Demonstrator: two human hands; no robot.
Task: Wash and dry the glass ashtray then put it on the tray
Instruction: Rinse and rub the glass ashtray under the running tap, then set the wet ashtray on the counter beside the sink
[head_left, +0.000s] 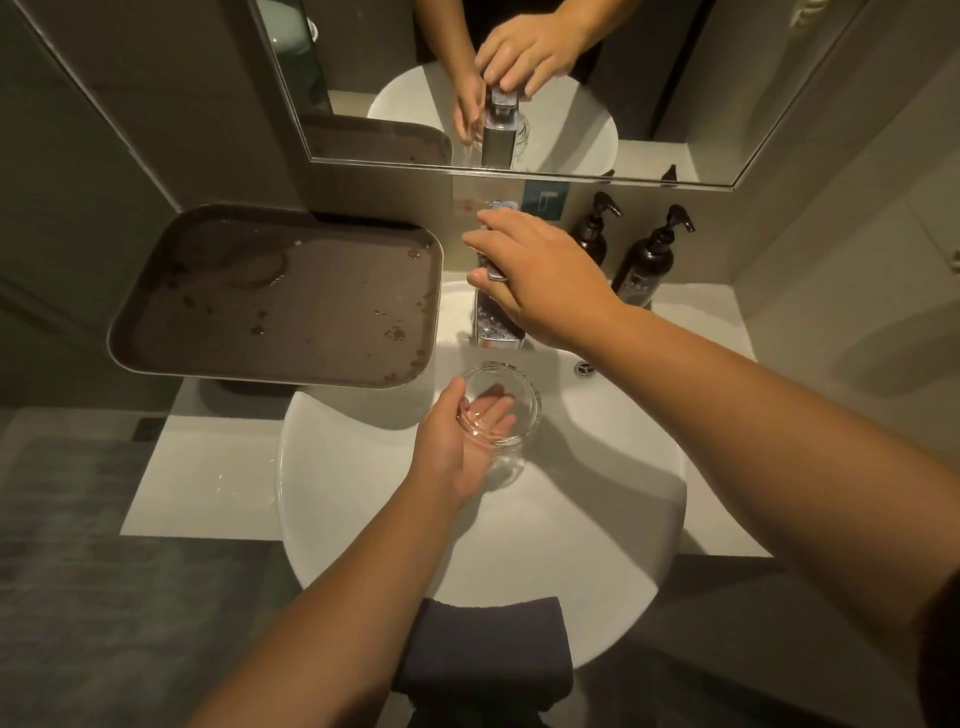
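Note:
The clear glass ashtray (511, 402) is held over the white sink basin (597, 499), just below the chrome tap spout (493, 327). My left hand (454, 444) cups it from the left and underneath, fingers showing through the glass. My right hand (540, 275) rests on top of the tap lever, fingers curled over it. No water stream is visible. The dark brown tray (280, 296) lies at the left on the counter, wet with drops and bare of objects.
A folded dark towel (488, 649) hangs over the basin's near rim. Two dark pump bottles (649, 260) stand at the right of the tap against the wall. A mirror (519, 78) hangs above. The overflow hole (585, 368) sits in the basin's far wall.

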